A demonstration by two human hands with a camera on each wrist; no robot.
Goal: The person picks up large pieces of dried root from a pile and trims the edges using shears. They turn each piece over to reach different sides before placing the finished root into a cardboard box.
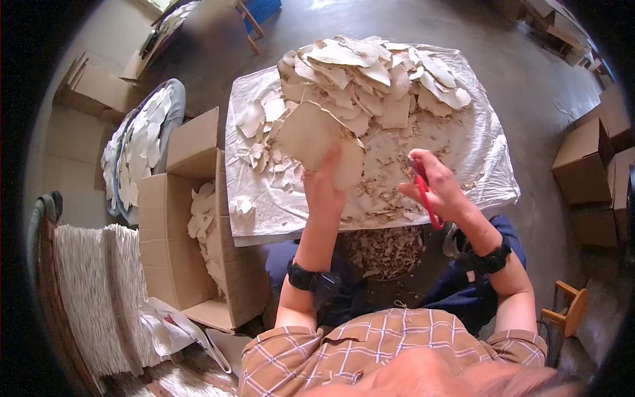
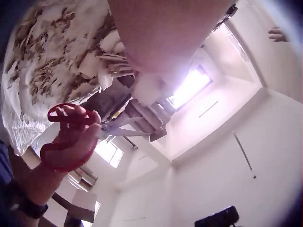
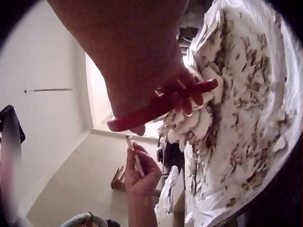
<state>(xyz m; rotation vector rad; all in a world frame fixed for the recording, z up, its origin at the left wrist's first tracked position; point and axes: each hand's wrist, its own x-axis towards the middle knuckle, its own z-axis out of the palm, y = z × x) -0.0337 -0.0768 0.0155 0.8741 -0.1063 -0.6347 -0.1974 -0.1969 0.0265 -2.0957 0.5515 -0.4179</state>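
Observation:
My left hand (image 1: 323, 182) pinches a large, thin, cream-coloured sheet (image 1: 307, 135) with a browned, ragged edge, raised over the near left of the table. In the right wrist view the left hand (image 3: 142, 178) holds the sheet nearly edge-on. To its right, my right hand (image 1: 446, 188) grips a pair of scissors by red handles (image 1: 433, 215), apart from the sheet. The left wrist view shows the scissors' blades (image 2: 128, 131) spread, and fingers through the red loops (image 2: 71, 112). Behind the hands lies a heap of similar sheets (image 1: 370, 86).
A white cloth (image 1: 493, 175) covers the table, strewn with brown trimmings. Below its front edge, scraps fill a round container (image 1: 387, 255). At the left stand an open cardboard box (image 1: 159, 245) with pale pieces and a round tray (image 1: 177, 106) of sheets. More boxes (image 1: 582, 159) stand right.

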